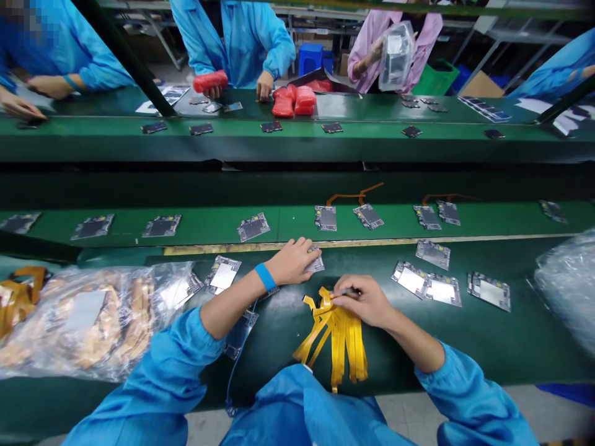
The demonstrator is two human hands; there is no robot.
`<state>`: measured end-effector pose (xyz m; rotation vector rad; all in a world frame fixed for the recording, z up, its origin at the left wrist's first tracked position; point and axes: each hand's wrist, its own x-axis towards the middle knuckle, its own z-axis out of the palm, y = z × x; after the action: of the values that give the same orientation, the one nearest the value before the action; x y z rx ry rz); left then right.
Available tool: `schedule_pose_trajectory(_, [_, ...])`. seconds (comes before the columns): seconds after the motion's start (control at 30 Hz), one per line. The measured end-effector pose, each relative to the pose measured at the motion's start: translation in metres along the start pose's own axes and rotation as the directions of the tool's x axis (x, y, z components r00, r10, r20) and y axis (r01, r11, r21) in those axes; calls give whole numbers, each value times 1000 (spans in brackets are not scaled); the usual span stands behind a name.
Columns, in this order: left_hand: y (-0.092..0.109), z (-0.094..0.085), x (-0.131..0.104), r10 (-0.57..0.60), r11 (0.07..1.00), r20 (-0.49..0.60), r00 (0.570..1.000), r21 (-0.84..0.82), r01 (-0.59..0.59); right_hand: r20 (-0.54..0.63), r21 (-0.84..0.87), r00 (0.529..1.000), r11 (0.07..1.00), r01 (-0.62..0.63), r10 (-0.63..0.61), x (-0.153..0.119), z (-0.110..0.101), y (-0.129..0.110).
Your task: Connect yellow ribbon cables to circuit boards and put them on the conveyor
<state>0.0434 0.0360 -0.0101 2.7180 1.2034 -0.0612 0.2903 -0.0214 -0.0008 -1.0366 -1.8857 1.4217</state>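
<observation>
Many yellow strips [348,341] lie on the green bench [465,347] in front of the person, slightly right of the body's midline, their long axis running from the near edge toward the belt [214,224]. Their far ends gather and bend beside the right hand [365,300]; their near ends fan out toward the person, most of them straight, with a few on the left slanting down and left. The right thumb and index finger pinch a slim dark tool [352,291] pointing left, across the strips; whether its tip touches them I cannot tell. The left hand [292,260] reaches forward, fingers bent and close together over 1 board [317,263], mostly hidden, so its long axis cannot be read. That board lies near the bench's far edge, marked by a pale rail [400,242]. The strips' near ends come close to the bench's near edge. Right of the right hand, bench surface stretches up to 4 boards [489,291]; on the left, a narrower stretch separates the strips from 1 board [239,334] by the left forearm, with a bag [93,322] farther left.
</observation>
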Motion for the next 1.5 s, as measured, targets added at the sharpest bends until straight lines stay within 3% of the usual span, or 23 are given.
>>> schedule_pose_trajectory(0.1, [0, 1, -1, 54, 999, -10, 998, -5, -54, -171, 12, 984, 999, -40, 41, 10, -16, -6])
schedule_pose_trajectory(0.17, [1, 1, -1, 78, 997, 0, 997, -2, -78, -204, 0, 976, 997, -75, 74, 21, -26, -5])
schedule_pose_trajectory(0.4, [7, -5, 3, 87, 996, 52, 995, 26, -88, -72, -150, 987, 977, -152, 143, 46, -29, 31])
schedule_pose_trajectory(0.6, [7, 0, 4, 117, 992, 52, 992, 33, -119, -63, -307, 974, 924, -228, 220, 56, -19, 48])
schedule_pose_trajectory(1.0, [2, 15, -4, 102, 993, -39, 994, -51, -104, -150, -580, 929, 731, -360, 339, 74, -9, 31])
schedule_pose_trajectory(1.5, [1, 17, -5, 148, 988, -54, 987, -31, -150, -78, -688, 934, 659, -303, 348, 83, -11, 18])
